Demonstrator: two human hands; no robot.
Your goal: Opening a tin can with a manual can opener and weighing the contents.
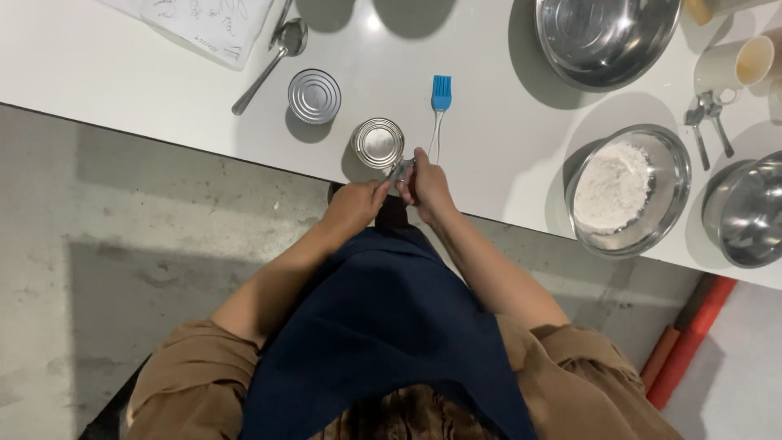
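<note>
Looking down from the head camera, I see both hands meeting at the near edge of the white counter [489,122], closed around a can opener [403,173] — my left hand [356,204] curls its fingers tight on one handle and my right hand [429,189] wraps the other, with a bit of red grip showing under it. The opener's long axis runs from the hands up and leftward, its metal head pointing at the rim of the near can [378,143], which it touches or nearly touches; I cannot tell if it has bitten in. That can stands upright, lid up, just beside the counter's edge. A second can [314,96] stands up-left of it — apart. A blue silicone brush [440,110] lies just right of the near can, bristles pointing away from me. A bowl of flour [629,189] sits well off to the right.
</note>
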